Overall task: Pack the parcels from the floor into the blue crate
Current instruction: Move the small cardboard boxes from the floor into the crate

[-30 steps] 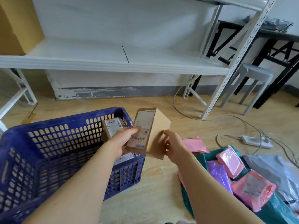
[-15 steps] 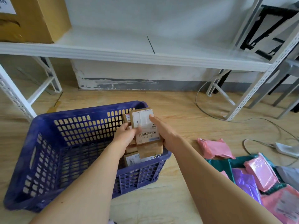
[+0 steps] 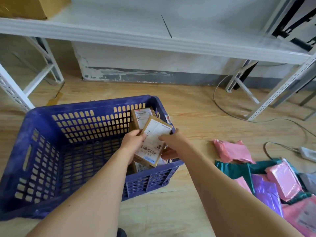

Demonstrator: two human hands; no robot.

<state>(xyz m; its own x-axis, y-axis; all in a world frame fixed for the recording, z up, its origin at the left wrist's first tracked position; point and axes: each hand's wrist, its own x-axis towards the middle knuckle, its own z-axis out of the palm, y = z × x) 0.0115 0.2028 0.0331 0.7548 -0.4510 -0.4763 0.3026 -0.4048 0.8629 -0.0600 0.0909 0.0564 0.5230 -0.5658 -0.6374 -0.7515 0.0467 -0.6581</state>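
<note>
The blue crate (image 3: 51, 130) stands on the wooden floor at the left. Both my hands hold a brown cardboard box (image 3: 152, 139) with a white shipping label, tilted, inside the crate's right end. My left hand (image 3: 133, 142) grips its left edge and my right hand (image 3: 172, 144) its right edge. Another labelled cardboard box (image 3: 142, 115) stands upright behind it against the crate's far wall, and a further one (image 3: 141, 166) lies below. Pink, purple and green mailer parcels (image 3: 277, 182) lie piled on the floor at the right.
A white metal shelf rack (image 3: 153, 40) runs across the back, with a cardboard carton (image 3: 25, 6) on its left. Cables (image 3: 222, 106) and a white power strip (image 3: 307, 153) lie on the floor at the right. A lone pink mailer (image 3: 232, 150) lies near the crate.
Both hands have carried the brown box from above the crate's right rim down into the crate, beside the upright box. The view has shifted left and down.
</note>
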